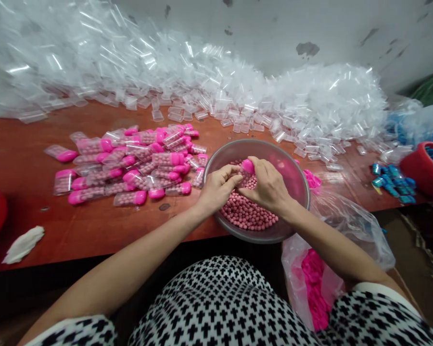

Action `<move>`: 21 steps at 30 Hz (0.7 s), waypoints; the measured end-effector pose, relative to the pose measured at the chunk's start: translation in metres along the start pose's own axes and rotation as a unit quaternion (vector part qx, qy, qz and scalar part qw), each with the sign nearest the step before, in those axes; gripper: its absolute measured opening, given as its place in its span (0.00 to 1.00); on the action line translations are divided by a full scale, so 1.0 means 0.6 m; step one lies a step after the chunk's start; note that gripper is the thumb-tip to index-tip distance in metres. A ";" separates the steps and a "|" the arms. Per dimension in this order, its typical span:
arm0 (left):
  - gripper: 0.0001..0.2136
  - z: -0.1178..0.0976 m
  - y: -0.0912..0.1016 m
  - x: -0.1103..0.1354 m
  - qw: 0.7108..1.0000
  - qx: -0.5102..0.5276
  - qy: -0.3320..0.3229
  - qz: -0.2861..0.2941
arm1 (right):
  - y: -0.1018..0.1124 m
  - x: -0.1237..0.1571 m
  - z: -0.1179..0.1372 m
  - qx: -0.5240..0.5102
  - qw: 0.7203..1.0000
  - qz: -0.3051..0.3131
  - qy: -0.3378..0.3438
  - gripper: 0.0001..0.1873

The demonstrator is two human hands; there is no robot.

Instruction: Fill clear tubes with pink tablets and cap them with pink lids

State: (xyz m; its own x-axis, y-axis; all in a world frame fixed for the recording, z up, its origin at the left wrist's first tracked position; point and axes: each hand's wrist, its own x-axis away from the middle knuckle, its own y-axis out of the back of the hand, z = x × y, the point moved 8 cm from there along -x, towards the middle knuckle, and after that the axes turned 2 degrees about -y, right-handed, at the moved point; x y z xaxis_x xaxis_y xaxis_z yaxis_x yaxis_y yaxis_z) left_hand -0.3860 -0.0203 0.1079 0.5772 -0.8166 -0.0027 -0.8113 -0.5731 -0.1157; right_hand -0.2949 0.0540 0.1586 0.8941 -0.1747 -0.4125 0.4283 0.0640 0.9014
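Over a grey basin (299,211) of small pink balls (250,214), both my hands come together. My left hand (218,188) is closed round a small clear tube, mostly hidden by the fingers. My right hand (269,185) pinches a bright pink cap (248,166) at the tube's end. Whether the cap is fully seated I cannot tell. To the left of the basin lies a heap of clear tubes filled with pink balls (130,163), with pink caps on them.
A tall bank of empty clear tubes (202,77) runs along the wall. Loose pink caps (312,181) lie right of the basin, above a plastic bag (361,230) with more pink pieces. Blue pieces (393,182) sit near a red bowl (424,168). A white scrap (23,245) lies front left.
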 end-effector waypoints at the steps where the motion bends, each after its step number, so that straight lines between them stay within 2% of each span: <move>1: 0.13 0.001 0.001 0.000 1.000 0.004 0.000 -0.001 | -0.002 -0.003 0.000 0.004 1.000 -0.001 0.000 0.34; 6: 0.13 0.004 -0.003 0.001 0.996 0.080 0.033 0.002 | -0.004 -0.017 0.007 0.020 0.999 0.037 0.023 0.28; 9: 0.17 0.000 -0.003 0.002 0.993 0.103 0.059 -0.006 | 0.002 -0.023 0.013 -0.023 0.996 0.073 0.046 0.38; 12: 0.19 -0.017 0.029 -0.007 0.994 0.079 0.057 -0.043 | 0.023 -0.033 -0.020 -0.076 0.994 0.073 0.036 0.49; 14: 0.18 -0.030 0.081 -0.019 0.993 0.041 0.051 -0.102 | 0.039 -0.039 -0.091 -0.088 0.994 0.051 -0.027 0.44; 17: 0.15 -0.051 0.191 -0.031 0.967 -0.101 0.028 -0.231 | 0.044 -0.029 -0.266 -0.017 0.977 0.043 -0.207 0.28; 18: 0.14 -0.060 0.226 -0.032 0.948 -0.170 0.009 -0.271 | 0.036 -0.018 -0.328 0.030 0.959 0.069 -0.273 0.24; 20: 0.14 -0.062 0.273 -0.033 0.918 -0.256 -0.004 -0.303 | 0.006 0.013 -0.432 0.102 0.910 0.163 -0.368 0.21; 21: 0.16 -0.055 0.282 -0.036 0.926 -0.252 -0.003 -0.282 | -0.009 0.026 -0.469 0.120 0.890 0.194 -0.394 0.20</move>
State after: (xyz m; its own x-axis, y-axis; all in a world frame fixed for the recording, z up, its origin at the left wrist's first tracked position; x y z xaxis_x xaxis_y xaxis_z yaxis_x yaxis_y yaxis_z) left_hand -0.5391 -0.1019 0.1210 0.9215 -0.3783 -0.0880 -0.3204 -0.8685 0.3782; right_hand -0.2463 0.3275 0.1102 0.5586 -0.8264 0.0707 -0.0173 0.0735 0.9971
